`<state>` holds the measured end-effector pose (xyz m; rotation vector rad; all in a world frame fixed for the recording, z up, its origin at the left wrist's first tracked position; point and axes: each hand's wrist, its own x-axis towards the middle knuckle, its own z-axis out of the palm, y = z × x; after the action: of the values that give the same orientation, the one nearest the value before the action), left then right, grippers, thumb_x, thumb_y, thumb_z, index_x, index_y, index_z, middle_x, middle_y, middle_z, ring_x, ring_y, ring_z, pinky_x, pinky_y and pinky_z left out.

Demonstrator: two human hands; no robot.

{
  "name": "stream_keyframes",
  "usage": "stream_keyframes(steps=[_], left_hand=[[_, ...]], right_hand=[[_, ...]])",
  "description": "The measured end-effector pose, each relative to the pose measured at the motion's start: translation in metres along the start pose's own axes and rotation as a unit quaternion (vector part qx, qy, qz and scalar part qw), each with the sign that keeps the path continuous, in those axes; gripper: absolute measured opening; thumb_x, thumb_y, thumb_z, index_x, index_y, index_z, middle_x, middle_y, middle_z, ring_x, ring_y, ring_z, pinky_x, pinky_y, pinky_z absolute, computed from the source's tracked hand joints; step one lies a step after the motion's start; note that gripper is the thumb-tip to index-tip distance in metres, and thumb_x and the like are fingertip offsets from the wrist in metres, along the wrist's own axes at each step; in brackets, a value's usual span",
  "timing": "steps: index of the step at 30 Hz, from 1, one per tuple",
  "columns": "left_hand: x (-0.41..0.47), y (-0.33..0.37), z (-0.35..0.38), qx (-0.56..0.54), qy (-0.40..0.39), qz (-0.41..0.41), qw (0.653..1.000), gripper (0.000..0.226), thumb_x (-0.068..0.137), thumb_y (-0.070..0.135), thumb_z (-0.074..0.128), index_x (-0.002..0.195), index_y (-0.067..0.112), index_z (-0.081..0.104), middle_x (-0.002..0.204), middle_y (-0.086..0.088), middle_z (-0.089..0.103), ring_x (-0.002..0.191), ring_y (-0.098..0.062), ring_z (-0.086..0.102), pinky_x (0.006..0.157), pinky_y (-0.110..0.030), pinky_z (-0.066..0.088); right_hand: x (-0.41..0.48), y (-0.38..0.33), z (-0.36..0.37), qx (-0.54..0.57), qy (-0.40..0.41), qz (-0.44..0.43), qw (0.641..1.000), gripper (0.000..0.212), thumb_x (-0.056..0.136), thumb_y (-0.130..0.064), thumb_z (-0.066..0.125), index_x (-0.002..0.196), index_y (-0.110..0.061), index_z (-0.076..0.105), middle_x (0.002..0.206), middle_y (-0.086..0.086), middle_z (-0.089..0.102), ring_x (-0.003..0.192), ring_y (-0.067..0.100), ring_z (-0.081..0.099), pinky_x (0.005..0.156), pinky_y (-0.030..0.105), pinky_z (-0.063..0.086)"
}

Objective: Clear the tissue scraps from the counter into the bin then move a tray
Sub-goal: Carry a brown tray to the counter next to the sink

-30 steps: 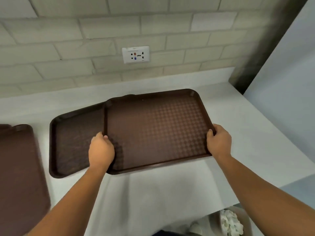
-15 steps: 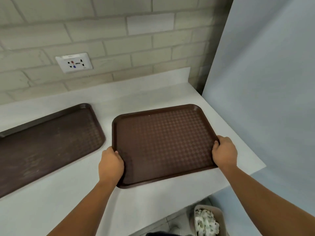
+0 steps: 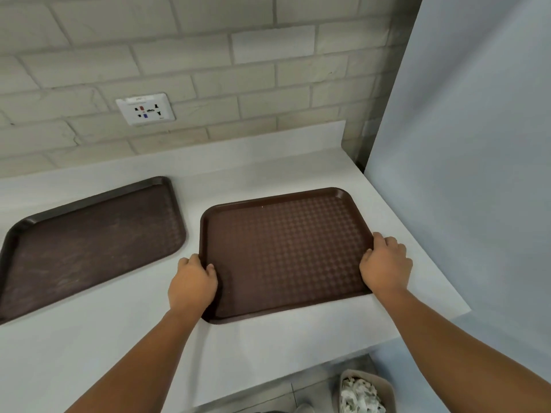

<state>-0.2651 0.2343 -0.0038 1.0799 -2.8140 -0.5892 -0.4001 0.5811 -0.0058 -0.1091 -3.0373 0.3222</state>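
A brown textured tray (image 3: 286,251) lies flat on the white counter (image 3: 268,347), near its right end. My left hand (image 3: 192,283) grips the tray's left rim, thumb over the edge. My right hand (image 3: 384,265) grips the right rim the same way. Down on the floor at the lower right stands a bin (image 3: 365,393) holding crumpled white tissue scraps (image 3: 359,396). No scraps show on the counter.
A second brown tray (image 3: 89,245) lies on the counter to the left, a gap apart from the held one. A brick wall with a socket plate (image 3: 145,109) runs behind. A pale blue wall panel (image 3: 465,174) bounds the counter's right end.
The tray came off the other tray and travelled right, then settled lower on the counter near its right end. Both hands kept their grip.
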Motion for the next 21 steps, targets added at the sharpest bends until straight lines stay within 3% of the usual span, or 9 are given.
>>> stream_keyframes(steps=[3,5,12,21], left_hand=[[0.000,-0.005,-0.011,-0.001,0.037,0.037,0.999,0.045,0.095,0.035,0.055,0.130,0.006,0.053,0.122,-0.014,0.053,0.107,-0.033,0.057,0.081,-0.044,0.051],[0.001,-0.011,-0.021,0.013,0.069,0.070,0.995,0.052,0.093,0.035,0.059,0.137,0.007,0.051,0.128,-0.015,0.054,0.116,-0.034,0.052,0.087,-0.045,0.051],[0.019,-0.062,-0.070,-0.027,0.122,0.048,0.991,0.050,0.094,0.036,0.060,0.138,0.015,0.052,0.137,-0.009,0.052,0.125,-0.029,0.047,0.099,-0.045,0.048],[0.057,-0.208,-0.134,-0.003,0.144,-0.012,0.990,0.051,0.096,0.033,0.057,0.141,0.010,0.048,0.148,-0.011,0.043,0.136,-0.031,0.035,0.105,-0.047,0.042]], right_hand=[[-0.001,-0.030,-0.007,-0.010,0.022,-0.062,0.998,0.046,0.092,-0.029,0.048,0.137,-0.019,0.045,0.133,0.007,0.051,0.118,0.028,0.046,0.091,0.046,0.043],[-0.005,-0.059,-0.010,0.009,0.025,-0.132,0.991,0.046,0.092,-0.032,0.049,0.137,-0.020,0.047,0.137,0.005,0.050,0.125,0.026,0.044,0.098,0.046,0.043],[-0.042,-0.200,-0.012,0.155,-0.022,-0.311,0.937,0.043,0.096,-0.032,0.049,0.137,-0.016,0.052,0.140,0.002,0.052,0.133,0.020,0.042,0.109,0.039,0.038],[-0.093,-0.343,0.012,0.186,-0.106,-0.371,0.904,0.045,0.099,-0.029,0.048,0.141,-0.013,0.046,0.144,0.004,0.050,0.133,0.020,0.044,0.109,0.033,0.037]])
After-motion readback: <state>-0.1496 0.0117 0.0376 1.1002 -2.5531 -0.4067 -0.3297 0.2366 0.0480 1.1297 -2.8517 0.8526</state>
